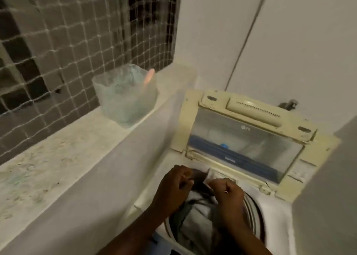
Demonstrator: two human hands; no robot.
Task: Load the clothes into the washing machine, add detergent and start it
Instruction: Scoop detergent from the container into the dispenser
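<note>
- A home laundry corner.
- A top-loading washing machine [239,138] stands lid-up against a white wall [289,42].
- Netted window [67,51] above a stone ledge [58,158].

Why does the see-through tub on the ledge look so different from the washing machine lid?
The clear plastic tub stands upright on the ledge; the cream-framed washing machine lid is tilted open. The tub holds bluish powder with an orange scoop; the lid holds nothing. Both are see-through.

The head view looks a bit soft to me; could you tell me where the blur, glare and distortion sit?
In the head view, motion blur smears the net and the plastic tub on the ledge; the raised lid shows reflections; light is dim and warm; wide-angle bending curves the wall edges; both hands, left hand and right hand, stay fairly legible.
</note>
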